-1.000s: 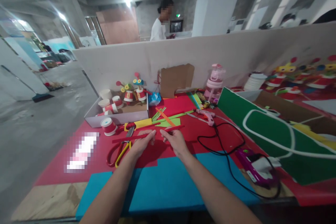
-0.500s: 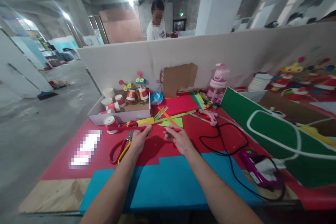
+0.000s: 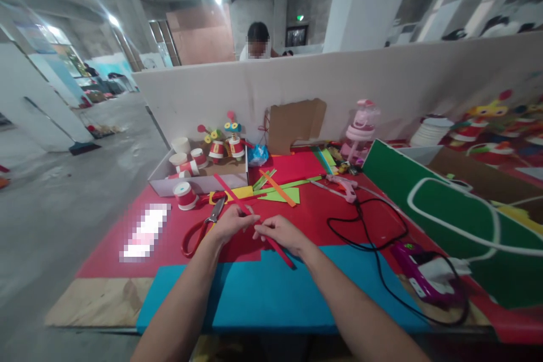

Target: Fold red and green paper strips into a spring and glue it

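Note:
A long red paper strip [image 3: 282,253] runs slantwise through both hands, from the upper left down toward the blue sheet [image 3: 254,291]. My left hand [image 3: 235,223] is closed on it near the middle. Close beside, my right hand [image 3: 278,233] pinches the same strip with thumb and fingers. Scissors [image 3: 215,212] with red and yellow handles lie just left of my left hand. Beyond the hands are an orange paper strip [image 3: 280,189], a light green paper piece [image 3: 285,196] and a yellow piece [image 3: 241,194]. A red and white paper cup [image 3: 185,196] stands at the left.
A white box [image 3: 199,185] holds paper cups and two cup figures. Right of the hands lie a pink glue gun [image 3: 345,186], its black cable and a purple power strip [image 3: 424,277]. A green board [image 3: 441,220] leans at the right. A person [image 3: 257,39] is behind the partition.
The red strip has turned from roughly level to slanting, its lower end now over the blue sheet. Both hands have come closer together. The person behind the partition has bent lower.

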A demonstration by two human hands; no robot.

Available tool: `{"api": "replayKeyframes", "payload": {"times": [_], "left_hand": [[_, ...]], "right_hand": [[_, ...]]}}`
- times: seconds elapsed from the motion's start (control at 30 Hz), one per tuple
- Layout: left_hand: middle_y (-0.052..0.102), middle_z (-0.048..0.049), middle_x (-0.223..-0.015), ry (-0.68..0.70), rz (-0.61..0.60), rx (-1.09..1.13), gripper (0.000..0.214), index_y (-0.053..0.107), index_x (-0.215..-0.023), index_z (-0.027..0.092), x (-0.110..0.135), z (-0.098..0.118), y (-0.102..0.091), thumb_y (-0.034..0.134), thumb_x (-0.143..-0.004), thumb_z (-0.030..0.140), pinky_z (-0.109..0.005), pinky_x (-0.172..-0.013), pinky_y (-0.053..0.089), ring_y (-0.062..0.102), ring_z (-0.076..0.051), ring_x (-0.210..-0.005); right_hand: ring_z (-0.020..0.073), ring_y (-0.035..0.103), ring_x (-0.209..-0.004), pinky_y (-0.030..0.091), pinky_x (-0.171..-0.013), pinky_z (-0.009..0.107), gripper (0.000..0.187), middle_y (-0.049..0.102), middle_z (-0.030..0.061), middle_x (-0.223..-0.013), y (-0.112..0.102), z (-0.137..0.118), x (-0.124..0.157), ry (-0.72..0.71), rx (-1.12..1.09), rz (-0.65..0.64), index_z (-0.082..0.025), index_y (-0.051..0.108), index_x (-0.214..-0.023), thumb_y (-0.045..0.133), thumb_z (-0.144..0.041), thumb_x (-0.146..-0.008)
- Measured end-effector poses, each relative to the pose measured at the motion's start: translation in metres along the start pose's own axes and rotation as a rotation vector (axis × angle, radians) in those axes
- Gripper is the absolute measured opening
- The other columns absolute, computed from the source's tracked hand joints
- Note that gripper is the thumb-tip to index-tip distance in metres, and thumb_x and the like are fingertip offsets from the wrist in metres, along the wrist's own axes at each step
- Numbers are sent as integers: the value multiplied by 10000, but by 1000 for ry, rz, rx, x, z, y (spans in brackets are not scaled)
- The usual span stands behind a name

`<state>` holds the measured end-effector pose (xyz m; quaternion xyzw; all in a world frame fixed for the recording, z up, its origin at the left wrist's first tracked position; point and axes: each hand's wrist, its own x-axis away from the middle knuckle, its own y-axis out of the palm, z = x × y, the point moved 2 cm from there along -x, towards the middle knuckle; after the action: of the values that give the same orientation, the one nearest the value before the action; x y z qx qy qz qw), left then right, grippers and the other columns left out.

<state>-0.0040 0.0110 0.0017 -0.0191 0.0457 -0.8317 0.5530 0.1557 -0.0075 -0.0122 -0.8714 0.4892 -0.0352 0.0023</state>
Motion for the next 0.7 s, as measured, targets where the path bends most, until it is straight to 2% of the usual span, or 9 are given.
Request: {"api": "replayKeyframes", "payload": {"times": [0.13, 0.27, 0.43, 0.7], "left_hand": [[531, 4, -480, 3, 69, 56, 369, 585, -612, 128, -3, -4, 5, 660, -733, 469, -213, -471, 310, 450, -79, -449], [475, 26, -440, 26, 181, 57, 411, 521, -555, 142, -5, -4, 6, 661, -726, 488, -210, -451, 278, 393, -65, -420], [429, 45, -447, 42, 371, 83, 390, 493, -532, 149, -4, 2, -13, 705, -690, 434, -205, -435, 246, 345, -50, -422], [400, 52, -414, 59, 494, 98, 369, 495, -519, 156, -2, 3, -41, 725, -656, 411, -205, -408, 228, 331, -48, -391]], "right_hand": [[68, 418, -474, 230, -425, 195, 438, 604, 15, -608, 4, 8, -5, 73, -143, 84, -146, 724, -745, 627, -573, -731], [73, 448, -489, 282, -439, 191, 418, 576, 4, -580, 11, 11, -8, 104, -258, 114, -147, 694, -694, 649, -562, -713], [65, 441, -470, 291, -429, 187, 379, 576, 0, -579, 18, 5, -2, 116, -229, 22, -152, 684, -670, 629, -519, -748], [39, 350, -413, 222, -404, 172, 393, 532, -24, -524, 20, 1, 0, 115, -241, -125, -139, 669, -665, 619, -517, -758]]}}
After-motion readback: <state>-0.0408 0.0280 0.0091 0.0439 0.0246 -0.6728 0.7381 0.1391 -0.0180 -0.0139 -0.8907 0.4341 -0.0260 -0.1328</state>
